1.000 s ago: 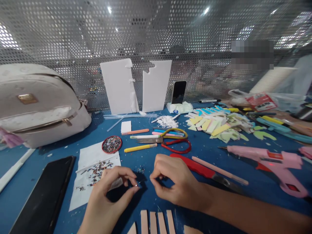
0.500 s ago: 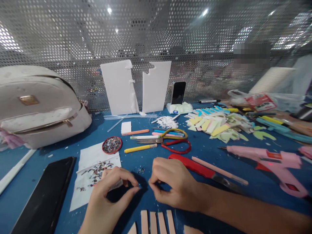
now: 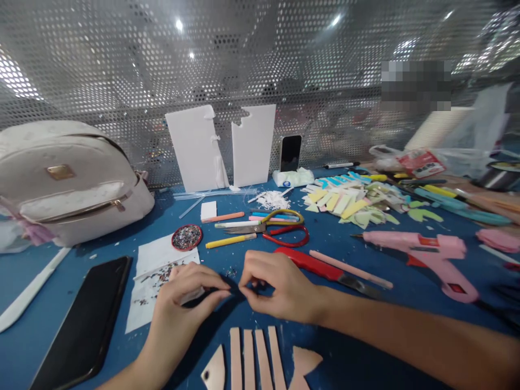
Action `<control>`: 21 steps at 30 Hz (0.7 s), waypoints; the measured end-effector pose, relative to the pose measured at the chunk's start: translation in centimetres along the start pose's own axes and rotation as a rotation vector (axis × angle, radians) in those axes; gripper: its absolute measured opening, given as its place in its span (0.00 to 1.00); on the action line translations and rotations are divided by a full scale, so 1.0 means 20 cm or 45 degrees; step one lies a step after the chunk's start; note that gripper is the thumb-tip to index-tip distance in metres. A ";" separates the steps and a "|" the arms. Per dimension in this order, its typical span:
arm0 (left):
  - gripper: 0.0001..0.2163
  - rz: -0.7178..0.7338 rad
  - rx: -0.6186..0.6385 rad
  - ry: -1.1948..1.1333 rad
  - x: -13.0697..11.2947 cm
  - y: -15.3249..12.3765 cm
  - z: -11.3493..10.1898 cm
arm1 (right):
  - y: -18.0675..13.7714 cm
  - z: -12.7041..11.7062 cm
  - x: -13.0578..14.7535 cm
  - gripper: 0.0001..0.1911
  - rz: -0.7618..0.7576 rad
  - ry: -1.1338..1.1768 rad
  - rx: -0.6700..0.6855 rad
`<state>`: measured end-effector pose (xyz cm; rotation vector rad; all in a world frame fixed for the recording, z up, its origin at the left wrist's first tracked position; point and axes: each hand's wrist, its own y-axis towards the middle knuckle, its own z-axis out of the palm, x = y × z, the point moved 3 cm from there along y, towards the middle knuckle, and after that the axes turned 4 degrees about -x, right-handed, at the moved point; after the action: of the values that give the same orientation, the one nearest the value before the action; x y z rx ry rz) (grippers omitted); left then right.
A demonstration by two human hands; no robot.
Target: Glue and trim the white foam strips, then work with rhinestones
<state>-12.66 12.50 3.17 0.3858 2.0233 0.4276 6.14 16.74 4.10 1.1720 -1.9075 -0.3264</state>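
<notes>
Head view: a small scatter of tiny bits [image 3: 231, 272] lies on the blue table [image 3: 166, 218] near the centre of the frame, just beyond the gap between the two hands. The left hand [image 3: 181, 295], left of centre, has thumb and forefinger brought almost together; the right hand [image 3: 282, 288], right of centre, has its thumb and forefinger nearly meeting too, fingertips close to the left hand's but apart (whether either grasps a bit is too small to tell). The left hand partly covers a white paper sheet [image 3: 140, 314] strewn with more bits, and a red dish [image 3: 173, 239] filled with them sits at its upper edge. At bottom centre, four pale strips [image 3: 248, 357] lie between a fish head piece [image 3: 215, 368] and a tail piece [image 3: 305, 361]. Near the middle are a yellow pen [image 3: 231, 241] and scissors [image 3: 263, 227], with a red knife [image 3: 309, 264] just beside the right hand. A pink glue gun [image 3: 430, 246] lies at right, a black phone [image 3: 83, 325] at lower left, a pale backpack [image 3: 73, 184] at left. Two white boards [image 3: 197, 149] stand in the upper centre.
</notes>
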 end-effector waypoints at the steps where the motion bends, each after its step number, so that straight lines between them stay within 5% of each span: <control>1: 0.04 0.053 0.007 0.026 -0.01 0.01 0.00 | 0.00 0.00 0.00 0.05 0.011 0.015 -0.004; 12: 0.07 0.471 0.124 0.418 -0.15 0.11 -0.05 | 0.01 -0.02 -0.01 0.02 0.166 0.272 -0.100; 16: 0.06 0.799 0.037 0.733 -0.23 0.18 -0.08 | 0.01 -0.04 -0.03 0.08 0.256 0.377 -0.210; 21: 0.17 0.921 0.051 1.029 -0.29 0.28 -0.06 | -0.01 -0.04 -0.06 0.12 0.265 0.394 -0.383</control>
<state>-10.54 14.76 10.74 1.1192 2.6184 1.1250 7.12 17.79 3.87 0.7686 -1.6250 -0.2877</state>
